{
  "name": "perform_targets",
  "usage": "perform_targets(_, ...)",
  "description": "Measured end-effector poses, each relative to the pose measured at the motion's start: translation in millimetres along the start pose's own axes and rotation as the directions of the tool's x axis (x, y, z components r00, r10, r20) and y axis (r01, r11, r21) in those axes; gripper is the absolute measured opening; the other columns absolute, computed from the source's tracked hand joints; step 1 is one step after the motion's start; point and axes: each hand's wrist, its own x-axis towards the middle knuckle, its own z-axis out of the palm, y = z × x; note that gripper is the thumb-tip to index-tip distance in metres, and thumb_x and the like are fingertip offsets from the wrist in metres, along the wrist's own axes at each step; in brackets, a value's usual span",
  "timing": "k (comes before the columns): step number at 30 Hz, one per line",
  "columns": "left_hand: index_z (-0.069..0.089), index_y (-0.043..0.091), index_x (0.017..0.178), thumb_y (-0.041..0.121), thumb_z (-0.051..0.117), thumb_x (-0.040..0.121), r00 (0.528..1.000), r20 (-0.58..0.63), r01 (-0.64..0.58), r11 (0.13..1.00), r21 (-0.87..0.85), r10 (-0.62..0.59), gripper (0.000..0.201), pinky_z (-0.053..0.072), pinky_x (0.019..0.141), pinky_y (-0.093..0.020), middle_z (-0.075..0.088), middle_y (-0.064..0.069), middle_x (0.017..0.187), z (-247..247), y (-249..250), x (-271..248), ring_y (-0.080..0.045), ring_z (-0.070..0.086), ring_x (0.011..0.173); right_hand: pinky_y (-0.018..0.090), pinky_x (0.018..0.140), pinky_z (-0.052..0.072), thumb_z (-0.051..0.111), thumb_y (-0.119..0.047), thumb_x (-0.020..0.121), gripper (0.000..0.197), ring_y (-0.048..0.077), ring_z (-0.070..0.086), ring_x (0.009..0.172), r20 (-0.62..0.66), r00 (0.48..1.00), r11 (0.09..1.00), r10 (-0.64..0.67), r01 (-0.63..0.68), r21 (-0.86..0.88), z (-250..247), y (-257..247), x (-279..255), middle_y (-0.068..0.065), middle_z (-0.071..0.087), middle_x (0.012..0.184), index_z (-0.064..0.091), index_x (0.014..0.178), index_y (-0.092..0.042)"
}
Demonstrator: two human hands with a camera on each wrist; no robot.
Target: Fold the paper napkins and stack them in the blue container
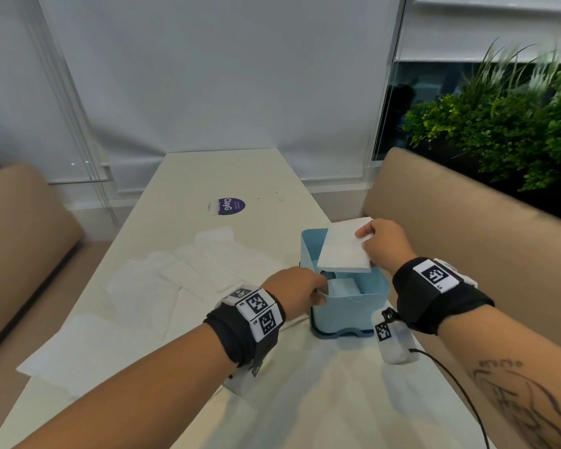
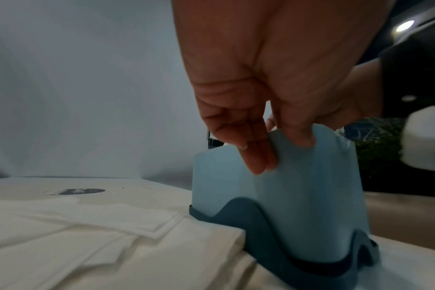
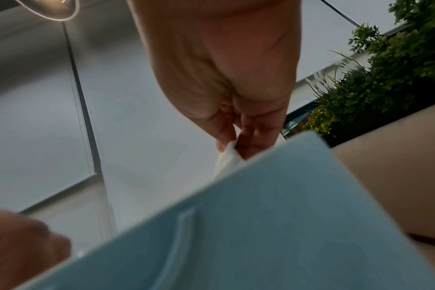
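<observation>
With left hand (image 1: 300,288) gripping the blue container (image 1: 353,311), right hand (image 1: 382,246) pinching the folded napkin (image 1: 344,247), we are risking it snagging the rim (image 1: 357,297) and unfolding.

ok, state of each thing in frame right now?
container: upright on table, top open
folded napkin: held over the container, not yet in
loose napkins: unfolded, lying flat on table
left hand: grips the container's rim
right hand: pinches the folded napkin
</observation>
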Motion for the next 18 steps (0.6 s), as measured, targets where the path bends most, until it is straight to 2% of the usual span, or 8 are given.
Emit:
perform_targets(5, 0.06, 0.013, 0.118, 0.026, 0.051, 0.095, 0.998, -0.032, -0.049, 0.997, -0.053, 0.047, 0.028, 0.04, 0.086, -0.028, 0.062, -0.008, 0.118, 10, 12, -18, -0.026, 0.054, 0.109, 0.04, 0.09, 0.052, 0.043, 0.004, 0.088, 0.031, 0.028, 0.058, 0.103, 0.117, 0.991, 0.967, -0.069, 0.096, -0.235, -7, -11, -7, 0.01, 0.061, 0.117, 0.067, 0.091, -0.015)
perform_targets(8, 0.06, 0.013, 0.119, 0.027, 0.05, 0.095, 0.998, -0.048, -0.049, 0.997, -0.061, 0.046, 0.029, 0.04, 0.087, -0.028, 0.061, -0.008, 0.119, 14, 15, -25, -0.025, 0.054, 0.111, 0.035, 0.091, 0.049, 0.041, 0.005, 0.09, 0.031, 0.031, 0.056, 0.109, 0.23, 0.972, 0.944, -0.044, 0.116, -0.309, -5, -18, -17, 0.013, 0.058, 0.122, 0.068, 0.103, -0.004)
perform_targets(10, 0.061, 0.013, 0.118, 0.026, 0.051, 0.095, 0.998, -0.043, -0.049, 0.996, -0.068, 0.047, 0.028, 0.042, 0.088, -0.03, 0.062, -0.008, 0.118, 14, 16, -27, -0.025, 0.055, 0.11, 0.039, 0.085, 0.052, 0.04, 0.005, 0.091, 0.03, 0.034, 0.058, 0.105, 0.281, 0.96, 0.943, -0.02, 0.112, -0.315, -6, -18, -21, 0.015, 0.057, 0.12, 0.066, 0.103, -0.002)
perform_targets(12, 0.061, 0.012, 0.117, 0.026, 0.051, 0.095, 0.998, -0.035, -0.054, 0.995, -0.079, 0.051, 0.028, 0.043, 0.088, -0.03, 0.063, -0.007, 0.118, 13, 15, -31, -0.025, 0.055, 0.109, 0.041, 0.075, 0.056, 0.041, 0.005, 0.091, 0.028, 0.034, 0.06, 0.096, 0.301, 0.953, 0.944, 0.002, 0.097, -0.316, -12, -19, -25, 0.013, 0.056, 0.111, 0.065, 0.095, -0.008)
perform_targets(14, 0.062, 0.012, 0.116, 0.026, 0.052, 0.095, 0.998, -0.025, -0.06, 0.994, -0.09, 0.058, 0.027, 0.042, 0.087, -0.028, 0.063, -0.006, 0.117, 12, 14, -35, -0.024, 0.055, 0.108, 0.042, 0.077, 0.057, 0.044, 0.004, 0.09, 0.025, 0.034, 0.06, 0.097, 0.31, 0.951, 0.936, 0.017, 0.093, -0.339, -22, -23, -24, 0.007, 0.053, 0.105, 0.064, 0.089, -0.011)
perform_targets(16, 0.062, 0.012, 0.115, 0.025, 0.052, 0.094, 0.998, -0.012, -0.064, 0.993, -0.103, 0.063, 0.026, 0.041, 0.085, -0.026, 0.063, -0.006, 0.115, 12, 14, -38, -0.023, 0.056, 0.107, 0.037, 0.076, 0.056, 0.046, 0.002, 0.091, 0.023, 0.034, 0.057, 0.1, 0.32, 0.947, 0.923, 0.024, 0.101, -0.371, -33, -29, -23, 0.006, 0.049, 0.107, 0.066, 0.094, -0.009)
perform_targets(18, 0.063, 0.012, 0.113, 0.026, 0.054, 0.094, 0.997, 0.007, -0.071, 0.991, -0.112, 0.072, 0.025, 0.04, 0.083, -0.025, 0.064, -0.005, 0.113, 12, 15, -40, -0.022, 0.056, 0.104, 0.032, 0.068, 0.054, 0.047, 0.002, 0.091, 0.022, 0.034, 0.057, 0.096, 0.329, 0.944, 0.91, 0.028, 0.112, -0.398, -43, -37, -22, 0.008, 0.047, 0.11, 0.065, 0.1, -0.006)
